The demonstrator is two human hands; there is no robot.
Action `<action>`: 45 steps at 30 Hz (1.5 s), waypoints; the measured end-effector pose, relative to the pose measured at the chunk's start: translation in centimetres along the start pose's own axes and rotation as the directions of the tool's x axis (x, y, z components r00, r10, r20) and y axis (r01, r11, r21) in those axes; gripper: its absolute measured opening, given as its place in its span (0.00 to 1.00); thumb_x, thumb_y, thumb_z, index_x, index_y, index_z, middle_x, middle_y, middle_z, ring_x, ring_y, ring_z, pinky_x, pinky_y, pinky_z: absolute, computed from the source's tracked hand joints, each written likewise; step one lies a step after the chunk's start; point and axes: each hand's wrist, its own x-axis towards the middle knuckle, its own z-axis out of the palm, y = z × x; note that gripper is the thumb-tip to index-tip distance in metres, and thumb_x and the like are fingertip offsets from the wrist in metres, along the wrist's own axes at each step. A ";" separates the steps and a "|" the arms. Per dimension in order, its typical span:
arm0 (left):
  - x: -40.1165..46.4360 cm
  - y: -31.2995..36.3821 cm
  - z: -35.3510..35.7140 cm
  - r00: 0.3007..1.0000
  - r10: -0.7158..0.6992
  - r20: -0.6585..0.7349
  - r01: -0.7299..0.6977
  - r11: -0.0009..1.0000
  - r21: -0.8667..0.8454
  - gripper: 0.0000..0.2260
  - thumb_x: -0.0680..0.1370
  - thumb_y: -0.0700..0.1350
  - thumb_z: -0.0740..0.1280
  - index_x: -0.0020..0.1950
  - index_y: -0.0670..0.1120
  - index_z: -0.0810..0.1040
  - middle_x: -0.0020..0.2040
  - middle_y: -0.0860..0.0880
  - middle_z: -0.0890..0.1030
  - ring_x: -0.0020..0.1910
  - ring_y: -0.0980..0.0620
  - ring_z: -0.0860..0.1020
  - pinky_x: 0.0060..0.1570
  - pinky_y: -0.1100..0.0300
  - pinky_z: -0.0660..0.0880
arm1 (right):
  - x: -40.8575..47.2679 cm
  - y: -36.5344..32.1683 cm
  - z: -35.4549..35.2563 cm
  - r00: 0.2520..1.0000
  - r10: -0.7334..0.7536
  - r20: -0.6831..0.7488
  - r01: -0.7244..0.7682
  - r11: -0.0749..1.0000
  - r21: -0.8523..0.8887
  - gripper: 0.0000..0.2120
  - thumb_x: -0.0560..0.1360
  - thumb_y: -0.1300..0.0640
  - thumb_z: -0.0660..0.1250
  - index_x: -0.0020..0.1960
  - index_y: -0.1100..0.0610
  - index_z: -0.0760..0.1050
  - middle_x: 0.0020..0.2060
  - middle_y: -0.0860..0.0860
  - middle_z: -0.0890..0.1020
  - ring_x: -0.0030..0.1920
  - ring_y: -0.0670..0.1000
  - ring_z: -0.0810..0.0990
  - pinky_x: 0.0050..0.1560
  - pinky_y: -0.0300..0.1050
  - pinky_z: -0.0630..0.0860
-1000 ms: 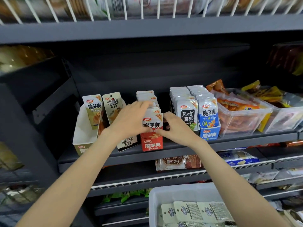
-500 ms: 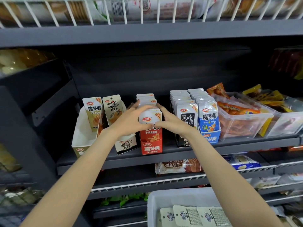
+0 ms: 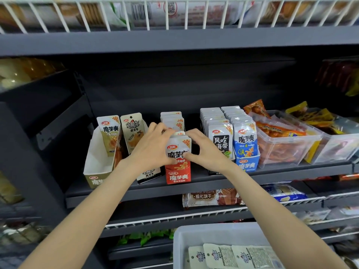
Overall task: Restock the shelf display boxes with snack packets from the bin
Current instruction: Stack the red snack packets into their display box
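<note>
A red display box (image 3: 178, 176) stands on the dark middle shelf (image 3: 194, 186), filled with a row of red-and-white snack packets (image 3: 177, 150). My left hand (image 3: 153, 147) grips the left side of the front packets, fingers curled over their tops. My right hand (image 3: 206, 149) grips the right side of the same stack, thumb on its front. At the bottom a white bin (image 3: 196, 235) holds several pale packets (image 3: 219, 256) lying face down.
Left of the red box stand a black-and-white display box (image 3: 148, 174) and a nearly empty beige display box (image 3: 97, 167). To the right are a black packet row (image 3: 218, 140), a blue display box (image 3: 247, 165) and clear tubs (image 3: 287, 150). A wire shelf runs overhead.
Both hands have stayed on the red packet stack, shifting slightly down and closing tighter on the front packets. The view has moved a little.
</note>
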 end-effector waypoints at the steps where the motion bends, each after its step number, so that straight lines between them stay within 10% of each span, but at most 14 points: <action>1: -0.3 0.0 0.1 0.999 0.021 -0.046 -0.019 0.999 0.038 0.38 0.66 0.60 0.75 0.71 0.47 0.66 0.67 0.48 0.64 0.67 0.49 0.58 0.63 0.53 0.65 | -0.3 -0.1 0.1 0.999 -0.037 0.001 0.037 0.998 -0.055 0.23 0.73 0.58 0.68 0.67 0.58 0.69 0.58 0.48 0.70 0.60 0.45 0.70 0.61 0.36 0.67; 5: -1.6 0.3 0.6 0.998 0.047 -0.045 -0.048 0.999 -0.020 0.33 0.68 0.58 0.74 0.67 0.46 0.67 0.71 0.48 0.64 0.71 0.48 0.59 0.65 0.48 0.68 | -1.6 -0.8 -0.2 0.990 -0.141 0.019 0.142 0.971 -0.194 0.19 0.75 0.55 0.67 0.65 0.59 0.71 0.59 0.49 0.72 0.58 0.44 0.70 0.57 0.34 0.67; 10: -2.1 0.8 0.9 0.998 0.025 -0.063 -0.029 0.997 -0.065 0.27 0.72 0.53 0.72 0.66 0.48 0.65 0.66 0.51 0.72 0.63 0.52 0.70 0.58 0.55 0.72 | -0.8 -1.8 -3.3 0.991 -0.019 -0.136 0.041 0.986 0.163 0.12 0.80 0.54 0.60 0.63 0.52 0.73 0.58 0.46 0.76 0.58 0.36 0.73 0.56 0.26 0.68; 20: -2.8 1.0 0.9 0.988 0.096 -0.118 -0.095 0.995 0.019 0.25 0.72 0.53 0.72 0.66 0.49 0.69 0.62 0.52 0.75 0.60 0.51 0.73 0.50 0.56 0.74 | 6.7 0.6 -1.8 0.994 0.034 0.104 0.024 0.860 -0.509 0.26 0.80 0.50 0.58 0.75 0.55 0.57 0.73 0.54 0.62 0.71 0.57 0.61 0.70 0.51 0.62; 32: -2.4 0.7 1.0 0.987 0.105 -0.118 -0.106 0.994 -0.002 0.27 0.75 0.52 0.69 0.71 0.50 0.65 0.66 0.53 0.73 0.64 0.53 0.70 0.57 0.58 0.70 | 4.8 0.1 -4.2 0.950 -0.130 0.286 0.255 0.851 -0.460 0.19 0.80 0.52 0.60 0.69 0.55 0.70 0.66 0.54 0.72 0.66 0.52 0.69 0.66 0.45 0.65; 36: -2.3 0.6 1.0 0.987 0.107 -0.123 -0.108 0.994 -0.009 0.26 0.74 0.52 0.70 0.70 0.49 0.66 0.66 0.52 0.73 0.64 0.52 0.70 0.58 0.57 0.70 | 5.5 -0.3 -4.8 0.946 -0.261 0.190 0.319 0.663 -0.678 0.24 0.80 0.43 0.51 0.68 0.53 0.70 0.64 0.52 0.74 0.64 0.54 0.70 0.64 0.50 0.67; 45: -2.3 0.4 1.1 0.988 0.107 -0.108 -0.108 0.994 -0.003 0.25 0.75 0.52 0.69 0.69 0.50 0.65 0.67 0.53 0.71 0.65 0.53 0.68 0.59 0.58 0.69 | 9.5 0.1 -3.7 0.951 0.090 0.295 0.152 0.695 -0.703 0.27 0.80 0.40 0.45 0.77 0.48 0.51 0.76 0.53 0.57 0.75 0.56 0.56 0.73 0.51 0.54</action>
